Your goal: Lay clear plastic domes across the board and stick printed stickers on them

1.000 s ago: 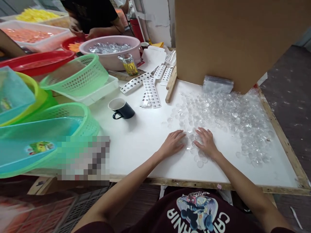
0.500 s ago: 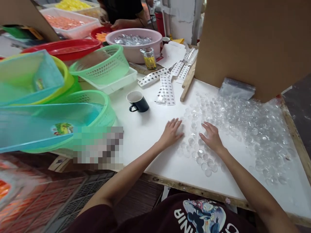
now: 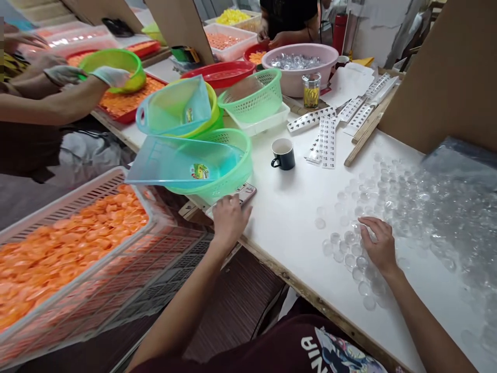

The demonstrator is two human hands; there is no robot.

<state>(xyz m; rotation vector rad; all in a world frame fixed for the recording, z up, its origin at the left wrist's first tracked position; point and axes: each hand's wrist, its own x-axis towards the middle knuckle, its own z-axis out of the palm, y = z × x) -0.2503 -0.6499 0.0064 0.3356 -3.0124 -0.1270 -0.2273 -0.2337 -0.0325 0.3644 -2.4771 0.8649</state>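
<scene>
Tabletop: white, wood-edged surface [image 3: 295, 207] in a shared workroom; a cardboard sheet [image 3: 442, 77] rises well to the right of the dark mug [image 3: 286, 159], the reference point for this report.
Transparent discs: a dense heap [image 3: 438, 207] to the right of the mug, thinning into a loose scatter toward it and toward the near edge.
Right hand: at the scatter [image 3: 380, 246], right of the mug and nearer the wearer; thumb and fingers stand apart, curved over the surface. Whether a fingertip touches a disc cannot be told.
Left hand: on the near-left side of the mug [image 3: 229, 223], laid over a phone [image 3: 247, 192]; whether the fingers grip it cannot be told. The two hands are well apart.
Green basket: left of the mug [image 3: 247, 166], just beside the phone, with a blue tray [image 3: 166, 163] lying tilted in it.
Printed strips: overlapping [image 3: 329, 142], beyond and right of the mug.
Orange pieces: in a crate [image 3: 116, 217], well left of the mug and below tabletop level.
Disc handling: outlines are faint against white; in judgement, low fingers and short, light strokes suit them, keeping the nearest discs off the edge.
Phone handling: it lies near the edge, so a full-width grip seems safer than fingertips.
</scene>
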